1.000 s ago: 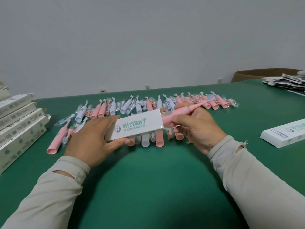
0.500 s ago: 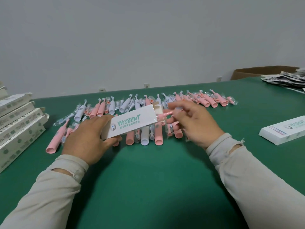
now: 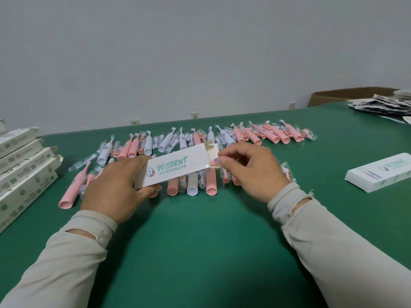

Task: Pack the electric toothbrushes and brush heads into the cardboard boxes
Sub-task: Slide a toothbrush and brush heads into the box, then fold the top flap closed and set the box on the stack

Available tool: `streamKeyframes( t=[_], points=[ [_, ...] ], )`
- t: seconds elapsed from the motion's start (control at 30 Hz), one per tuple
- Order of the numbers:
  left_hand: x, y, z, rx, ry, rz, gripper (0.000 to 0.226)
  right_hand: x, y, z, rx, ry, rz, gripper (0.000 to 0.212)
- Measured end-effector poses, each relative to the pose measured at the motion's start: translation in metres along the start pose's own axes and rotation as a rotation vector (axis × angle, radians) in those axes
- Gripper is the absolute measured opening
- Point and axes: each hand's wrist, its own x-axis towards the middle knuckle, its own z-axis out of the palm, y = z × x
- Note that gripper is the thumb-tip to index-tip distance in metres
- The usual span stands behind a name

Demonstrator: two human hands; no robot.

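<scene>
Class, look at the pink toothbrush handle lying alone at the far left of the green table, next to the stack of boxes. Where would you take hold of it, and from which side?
Grip the pink toothbrush handle around its thick lower body, coming from above with fingers across its width. It lies flat on the table, wide open end toward the person and thin brush neck pointing away. Its right side is crowded by wrapped brush heads, so a sideways approach looks awkward.

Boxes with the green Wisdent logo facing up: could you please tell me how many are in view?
2. One Wisdent box is held in the left hand at centre; another closed Wisdent box lies on the table at right. The stacked boxes at left may hide more logos.
</scene>
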Motion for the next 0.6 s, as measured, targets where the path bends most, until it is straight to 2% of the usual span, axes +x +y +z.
streamKeyframes(
  t=[0.07,0.27,0.4,0.6],
  points=[
    [0.000,0.002,0.000,0.004,0.002,0.011,0.063,-0.001,0.000,0.001,-0.009,-0.017,-0.004,0.008],
    [-0.001,0.003,0.000,-0.012,0.033,0.022,0.064,-0.001,-0.004,0.000,-0.030,-0.042,-0.048,0.023],
    [-0.001,0.003,-0.001,-0.011,0.023,0.021,0.063,0.001,-0.003,-0.006,-0.020,0.003,-0.005,0.014],
    [-0.002,0.005,-0.001,0.003,0.043,0.031,0.064,-0.002,-0.005,-0.005,-0.225,-0.087,-0.085,0.007]
  ],
)
